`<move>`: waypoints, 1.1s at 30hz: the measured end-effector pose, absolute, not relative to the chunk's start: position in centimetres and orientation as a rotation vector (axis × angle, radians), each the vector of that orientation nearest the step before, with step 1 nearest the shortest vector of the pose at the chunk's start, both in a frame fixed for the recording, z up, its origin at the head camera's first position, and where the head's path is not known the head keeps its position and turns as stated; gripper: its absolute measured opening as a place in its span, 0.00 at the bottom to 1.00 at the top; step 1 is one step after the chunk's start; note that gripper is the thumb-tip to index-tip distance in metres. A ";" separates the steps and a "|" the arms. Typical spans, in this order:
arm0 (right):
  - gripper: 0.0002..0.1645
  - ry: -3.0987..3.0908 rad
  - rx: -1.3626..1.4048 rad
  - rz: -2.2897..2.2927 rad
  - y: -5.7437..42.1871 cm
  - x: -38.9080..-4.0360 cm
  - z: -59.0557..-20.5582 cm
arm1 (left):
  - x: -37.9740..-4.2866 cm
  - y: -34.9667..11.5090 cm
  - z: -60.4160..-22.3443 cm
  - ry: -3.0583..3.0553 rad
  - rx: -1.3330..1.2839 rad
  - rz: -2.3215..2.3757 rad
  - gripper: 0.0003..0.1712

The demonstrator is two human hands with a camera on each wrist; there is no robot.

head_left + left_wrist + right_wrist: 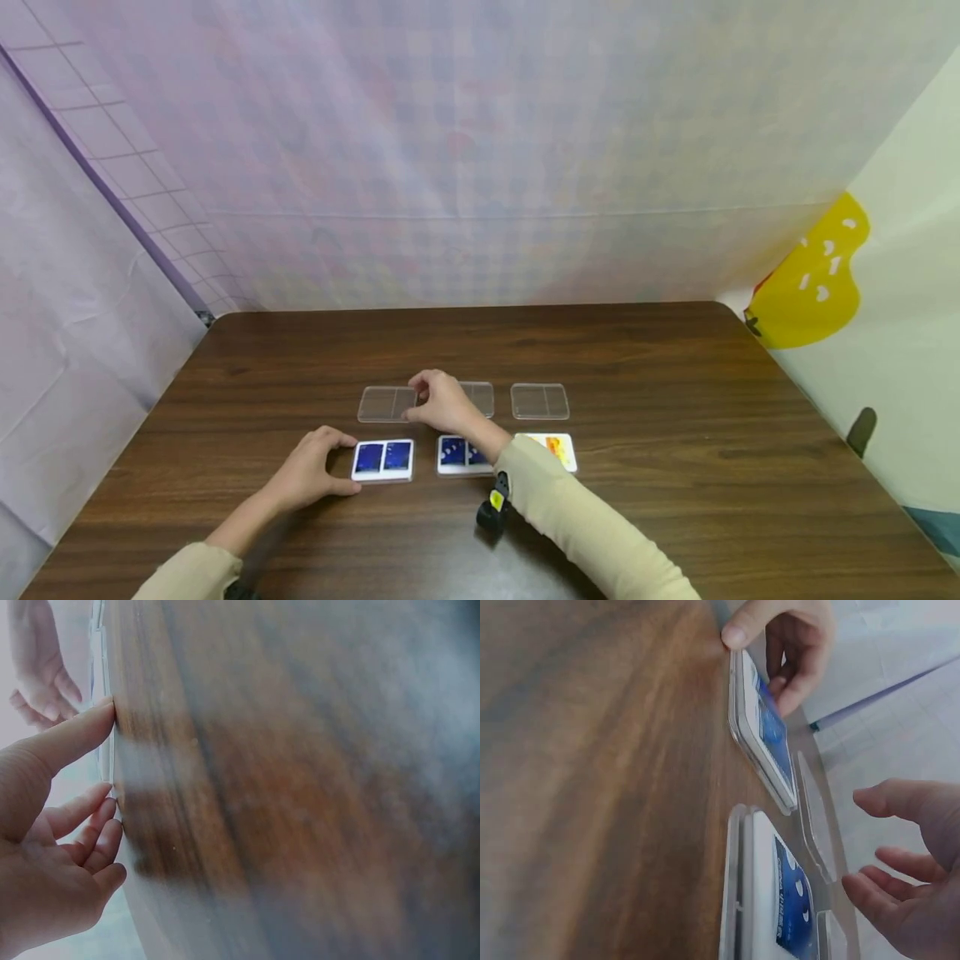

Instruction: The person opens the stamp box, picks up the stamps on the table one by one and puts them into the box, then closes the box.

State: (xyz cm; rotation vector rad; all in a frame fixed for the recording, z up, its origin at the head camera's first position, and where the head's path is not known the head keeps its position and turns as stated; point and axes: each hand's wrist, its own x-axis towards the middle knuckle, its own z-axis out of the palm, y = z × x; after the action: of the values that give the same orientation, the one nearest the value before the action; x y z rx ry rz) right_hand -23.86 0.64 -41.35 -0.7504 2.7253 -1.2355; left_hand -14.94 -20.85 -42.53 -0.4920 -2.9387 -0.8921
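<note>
My left hand [307, 469] holds the left card box [383, 461], a flat clear-edged box with two dark blue pictures on white. Its thumb is at the near left corner and a finger at the far left corner. My right hand [444, 402] reaches over the gap between the left clear lid [377, 404] and the middle clear lid [480, 398]. In the right wrist view its fingers [900, 801] are spread apart above the lids, with nothing between them. Partly under the right forearm lies the middle card box [453, 452], also with blue pictures.
A third card box [559, 451] with an orange picture is partly covered by the right sleeve. Behind it lies the right clear lid [540, 402]. All rest on a brown wooden table [675, 500], with cloth curtains [465, 167] behind and at the sides.
</note>
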 end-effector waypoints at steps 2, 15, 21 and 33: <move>0.32 2.767 -0.743 -1.181 0.3 -24.1 -41.3 | -14.9 -20.8 -42.5 -2.941 -0.489 -0.890 0.33; 0.41 2.860 -0.706 -0.799 -1.6 -25.1 -41.8 | -15.0 -20.9 -42.6 -2.949 -0.482 -0.899 0.33; 0.33 2.863 -0.724 -0.750 -1.4 -25.3 -41.8 | -15.0 -20.9 -42.6 -2.951 -0.480 -0.898 0.33; 0.33 2.822 -0.946 -0.759 -0.4 -25.4 -41.8 | -15.0 -20.9 -42.5 -2.951 -0.482 -0.900 0.33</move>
State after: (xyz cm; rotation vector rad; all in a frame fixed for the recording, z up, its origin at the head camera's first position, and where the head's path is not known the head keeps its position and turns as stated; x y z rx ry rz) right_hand -25.37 -0.37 -41.78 -0.9462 2.8221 -0.7586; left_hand -14.95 -20.91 -42.55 -0.4823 -2.9514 -0.9002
